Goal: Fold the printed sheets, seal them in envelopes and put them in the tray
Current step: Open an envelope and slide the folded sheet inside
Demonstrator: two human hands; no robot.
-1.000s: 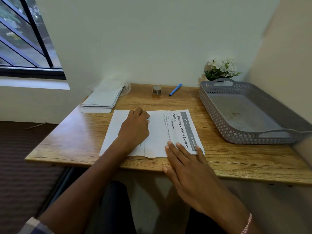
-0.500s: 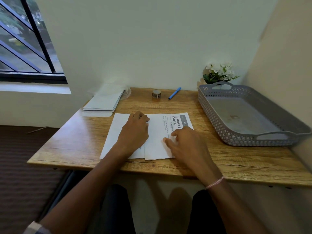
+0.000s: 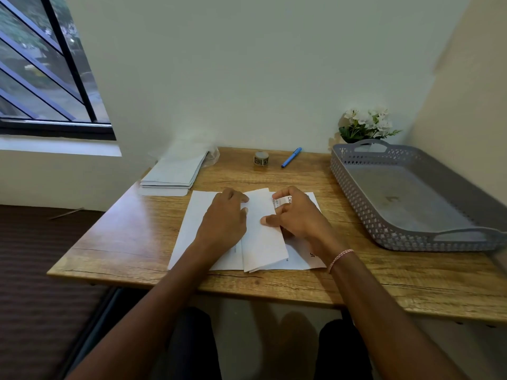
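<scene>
A white printed sheet [image 3: 264, 242] lies part-folded on top of other sheets [image 3: 192, 220] near the front of the wooden table [image 3: 131, 237]. My left hand [image 3: 223, 220] presses down on the sheet's left part with curled fingers. My right hand [image 3: 296, 215] pinches the sheet's right flap and folds it over toward the left, so its blank back faces up. A stack of white envelopes [image 3: 175, 171] lies at the back left. The grey perforated tray [image 3: 356, 193] stands at the right with nothing in it.
A small tape roll [image 3: 261, 158] and a blue pen [image 3: 291, 157] lie at the back of the table. A pot of white flowers [image 3: 365, 124] stands behind the tray. Walls close in behind and to the right.
My right hand went from lying flat on the printed right flap to gripping it and has lifted it over to the left. My left hand stayed on the sheet.
</scene>
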